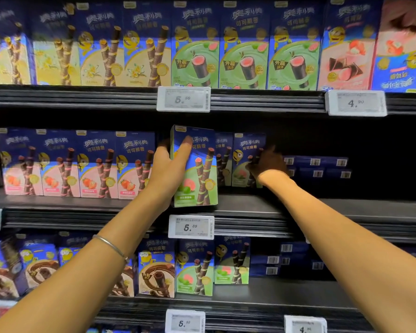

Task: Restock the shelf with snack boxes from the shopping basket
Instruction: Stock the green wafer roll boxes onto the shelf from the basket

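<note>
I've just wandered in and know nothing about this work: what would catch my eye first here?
Two bare arms reach into the middle shelf: the left hand grips a green-and-blue snack box upright at the shelf's front edge, above a white price tag. The right hand reaches to a similar box farther back in shadow, its grip unclear. Left of them stands a row of pink strawberry boxes.

On my feed, a thin silver metal bangle (pixel 111 246) circles the left forearm (pixel 82 280) a little below the wrist. The right forearm (pixel 346 224) shows bare from wrist to the edge of my view.
</note>
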### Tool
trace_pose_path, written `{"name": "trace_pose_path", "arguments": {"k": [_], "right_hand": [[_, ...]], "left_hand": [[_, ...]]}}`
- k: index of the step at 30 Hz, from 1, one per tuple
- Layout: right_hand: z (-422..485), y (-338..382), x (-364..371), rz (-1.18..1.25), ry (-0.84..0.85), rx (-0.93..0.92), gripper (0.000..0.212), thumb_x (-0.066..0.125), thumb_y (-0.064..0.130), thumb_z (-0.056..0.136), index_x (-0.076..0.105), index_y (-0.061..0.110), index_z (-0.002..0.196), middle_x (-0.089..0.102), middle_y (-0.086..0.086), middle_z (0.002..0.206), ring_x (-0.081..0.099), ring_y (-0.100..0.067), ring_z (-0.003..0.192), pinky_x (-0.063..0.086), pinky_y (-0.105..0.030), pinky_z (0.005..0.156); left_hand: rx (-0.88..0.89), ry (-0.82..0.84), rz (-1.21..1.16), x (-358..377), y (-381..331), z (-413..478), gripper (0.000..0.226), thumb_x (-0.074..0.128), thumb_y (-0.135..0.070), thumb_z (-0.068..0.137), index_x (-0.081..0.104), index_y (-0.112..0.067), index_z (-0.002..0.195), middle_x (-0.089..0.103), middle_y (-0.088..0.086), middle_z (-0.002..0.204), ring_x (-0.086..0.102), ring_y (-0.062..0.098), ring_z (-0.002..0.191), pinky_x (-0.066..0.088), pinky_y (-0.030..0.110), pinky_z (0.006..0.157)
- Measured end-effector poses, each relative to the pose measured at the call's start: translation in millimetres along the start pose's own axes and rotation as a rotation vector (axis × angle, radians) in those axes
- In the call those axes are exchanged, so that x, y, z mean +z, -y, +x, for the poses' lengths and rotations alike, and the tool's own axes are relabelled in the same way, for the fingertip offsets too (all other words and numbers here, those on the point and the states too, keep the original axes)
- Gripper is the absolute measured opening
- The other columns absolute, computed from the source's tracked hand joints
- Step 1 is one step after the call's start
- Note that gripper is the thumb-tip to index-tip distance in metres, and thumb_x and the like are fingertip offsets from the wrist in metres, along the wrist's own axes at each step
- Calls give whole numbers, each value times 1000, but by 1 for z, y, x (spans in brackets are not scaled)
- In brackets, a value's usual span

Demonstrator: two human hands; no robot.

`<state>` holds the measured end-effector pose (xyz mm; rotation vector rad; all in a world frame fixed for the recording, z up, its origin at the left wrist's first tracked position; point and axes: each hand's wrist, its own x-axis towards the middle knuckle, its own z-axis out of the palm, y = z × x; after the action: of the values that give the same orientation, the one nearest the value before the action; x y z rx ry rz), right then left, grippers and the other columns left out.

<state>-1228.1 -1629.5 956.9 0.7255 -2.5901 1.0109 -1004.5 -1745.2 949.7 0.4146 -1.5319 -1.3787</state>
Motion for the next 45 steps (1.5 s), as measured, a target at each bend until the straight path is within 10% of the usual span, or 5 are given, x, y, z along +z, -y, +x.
{"name": "trace_pose_path", "arguments": {"k": [14, 18, 25, 30, 45], "right_hand": [[-35, 15, -20, 142, -155, -49, 69, 69, 54, 86, 46, 14, 138, 53, -14, 137, 52, -39, 127, 48, -50, 100], [-89, 36, -33, 607, 244, -282, 56, 64, 74, 73, 69, 24, 97, 74, 8, 97, 70, -11, 94, 63, -37, 76], [-116, 48, -36, 703, 425, -322, 37, 82, 33, 84, 61, 16, 110, 77, 2, 91, 77, -13, 83, 64, -41, 64], [-100, 30, -46, 755, 397, -234, 26, 80, 27, 85, 67, 17, 105, 79, 1, 91, 76, -13, 77, 64, -43, 67], [-69, 69, 27, 128, 151, -213, 9, 59, 13, 91, 59, 4, 92, 56, -14, 90, 49, -29, 81, 40, -31, 73]], "left_hand": [[-25, 25, -52, 0, 2, 1, 42, 65, -55, 99, 54, -15, 111, 78, 4, 88, 80, 17, 72, 58, 26, 52], [-17, 12, -112, 4, 0, -2, 41, 66, -51, 99, 52, -15, 111, 76, 3, 85, 79, 16, 71, 58, 27, 52], [120, -4, -57, 2, -11, -17, 39, 62, -61, 97, 53, -23, 105, 70, -8, 96, 75, 2, 81, 56, 21, 62], [229, -133, 169, -19, -17, -22, 20, 62, -29, 104, 55, -16, 118, 67, 4, 111, 67, 30, 105, 55, 55, 89], [253, -294, 98, -85, -28, -33, 20, 60, -19, 105, 52, -13, 122, 69, 7, 124, 70, 4, 89, 55, 20, 71]]}}
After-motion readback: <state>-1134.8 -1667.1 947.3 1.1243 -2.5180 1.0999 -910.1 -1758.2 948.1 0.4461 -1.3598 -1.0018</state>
